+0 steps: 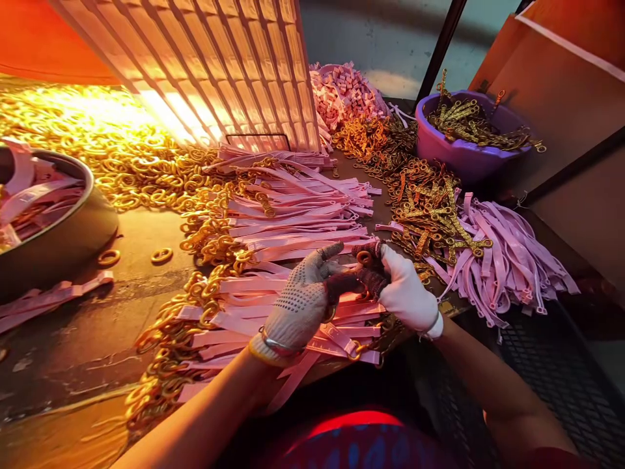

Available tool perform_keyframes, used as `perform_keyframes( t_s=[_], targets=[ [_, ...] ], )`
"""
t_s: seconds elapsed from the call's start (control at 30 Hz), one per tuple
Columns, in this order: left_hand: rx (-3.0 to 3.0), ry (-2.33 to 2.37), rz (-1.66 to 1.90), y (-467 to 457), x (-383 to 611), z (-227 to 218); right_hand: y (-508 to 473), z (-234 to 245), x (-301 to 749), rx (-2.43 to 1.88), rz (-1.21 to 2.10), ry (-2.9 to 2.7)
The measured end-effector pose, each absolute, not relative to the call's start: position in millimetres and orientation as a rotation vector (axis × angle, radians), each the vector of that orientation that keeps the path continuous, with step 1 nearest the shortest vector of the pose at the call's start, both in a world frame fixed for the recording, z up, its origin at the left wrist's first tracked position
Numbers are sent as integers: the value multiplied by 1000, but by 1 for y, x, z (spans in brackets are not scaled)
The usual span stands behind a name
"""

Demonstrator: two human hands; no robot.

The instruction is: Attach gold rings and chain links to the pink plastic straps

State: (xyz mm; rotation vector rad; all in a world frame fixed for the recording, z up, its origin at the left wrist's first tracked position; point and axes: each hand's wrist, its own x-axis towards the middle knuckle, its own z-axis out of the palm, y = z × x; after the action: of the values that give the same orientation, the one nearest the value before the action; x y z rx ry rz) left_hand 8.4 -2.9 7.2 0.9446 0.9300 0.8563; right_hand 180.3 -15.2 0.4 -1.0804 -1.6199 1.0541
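My left hand, in a pale dotted glove with dark fingertips, is closed near the middle of the table. Its fingertips meet those of my right hand, in a white glove with dark fingers, also curled closed. A small dark ring-like piece shows at the right fingertips; what each hand grips is mostly hidden. Just below the left fingers a gold ring shows. Beneath both hands lie rows of pink straps with gold rings at their left ends.
A heap of gold rings spreads at the back left. A round pan of pink straps stands left. On the right are gold link pieces, a purple basin and loose pink straps. A ribbed panel rises behind.
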Motion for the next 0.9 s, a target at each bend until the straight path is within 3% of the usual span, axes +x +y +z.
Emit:
perform_keyframes(
  t_s=[0.17, 0.4, 0.77, 0.9],
  targets=[
    [985, 911, 774, -6, 3, 5, -22, 9, 199, -1192, 599, -1976],
    [1136, 742, 631, -1, 9, 2, -24, 5, 197, -1034, 549, -2265],
    [965, 919, 741, -20, 17, 12, -55, 4, 186, -1521, 10, -2423],
    [843, 854, 709, -2, 21, 18, -68, -6, 180, -1633, 195, -2138]
  ],
)
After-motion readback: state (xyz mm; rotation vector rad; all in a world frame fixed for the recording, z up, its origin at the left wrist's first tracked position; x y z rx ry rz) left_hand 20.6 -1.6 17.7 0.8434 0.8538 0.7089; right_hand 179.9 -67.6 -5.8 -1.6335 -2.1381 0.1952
